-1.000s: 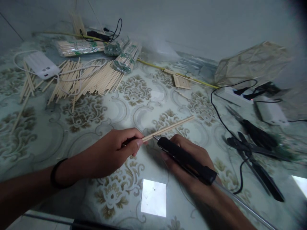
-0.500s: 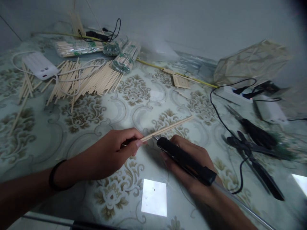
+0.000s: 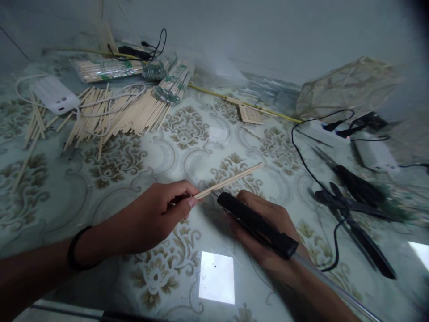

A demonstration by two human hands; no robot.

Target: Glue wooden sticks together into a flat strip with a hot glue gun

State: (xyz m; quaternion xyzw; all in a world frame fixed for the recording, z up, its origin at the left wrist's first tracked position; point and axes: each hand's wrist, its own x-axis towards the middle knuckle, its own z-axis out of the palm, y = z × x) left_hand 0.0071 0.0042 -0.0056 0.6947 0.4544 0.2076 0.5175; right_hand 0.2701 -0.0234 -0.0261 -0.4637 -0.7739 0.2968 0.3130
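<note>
Pale wooden sticks (image 3: 231, 180) slant above the patterned tabletop (image 3: 161, 154), their near end pinched in our left hand (image 3: 157, 214); our right hand (image 3: 274, 212) wraps around a black tool (image 3: 256, 223), its metal tip (image 3: 215, 193) at the sticks, near our left thumb (image 3: 184, 208).

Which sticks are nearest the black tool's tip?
The held sticks, pinched in the left hand by the tip of the black tool; the loose pile lies farther back.

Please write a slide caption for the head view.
Left hand pinches thin wooden sticks; right hand holds a black tool, its tip near them.
</note>
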